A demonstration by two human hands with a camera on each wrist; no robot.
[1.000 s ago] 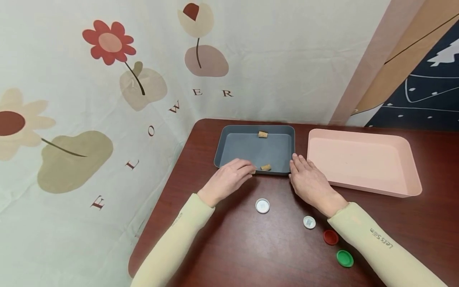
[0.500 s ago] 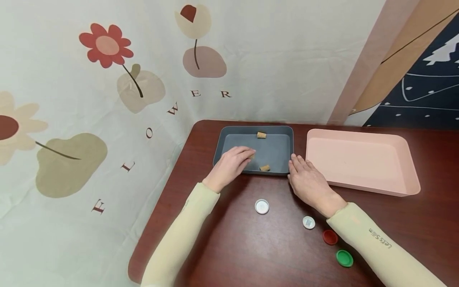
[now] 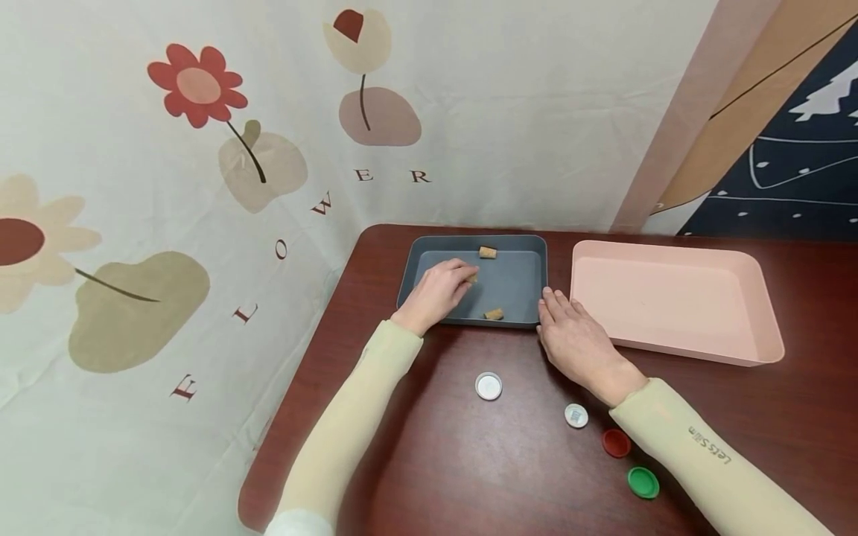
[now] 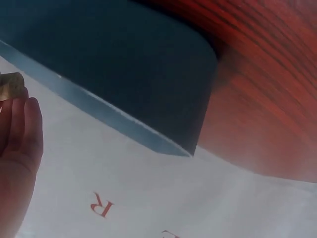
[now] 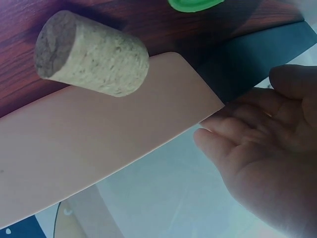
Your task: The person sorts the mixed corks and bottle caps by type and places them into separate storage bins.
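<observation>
Over the dark grey tray [image 3: 512, 286], my left hand [image 3: 436, 290] pinches a small cork [image 3: 473, 278] between its fingertips. The same held cork [image 4: 11, 87] peeks in at the left edge of the left wrist view. Inside the tray lie two more corks: one cork [image 3: 488, 252] by the far wall, another cork [image 3: 494, 314] by the near wall. My right hand [image 3: 575, 339] lies with straight fingers at the tray's right near corner, fingertips right at its rim. A cork [image 5: 91, 54] shows large in the right wrist view; the head view does not show it.
A larger pink tray [image 3: 670, 294] stands to the right, close to my right hand. On the wooden table [image 3: 429, 454] in front are a white round lid [image 3: 488, 386], a smaller whitish lid [image 3: 576, 415], a red lid [image 3: 616, 443] and a green lid [image 3: 643, 482].
My left hand has moved from the grey tray's near rim forward over the tray, carrying the cork. The right hand stays at the tray's corner.
</observation>
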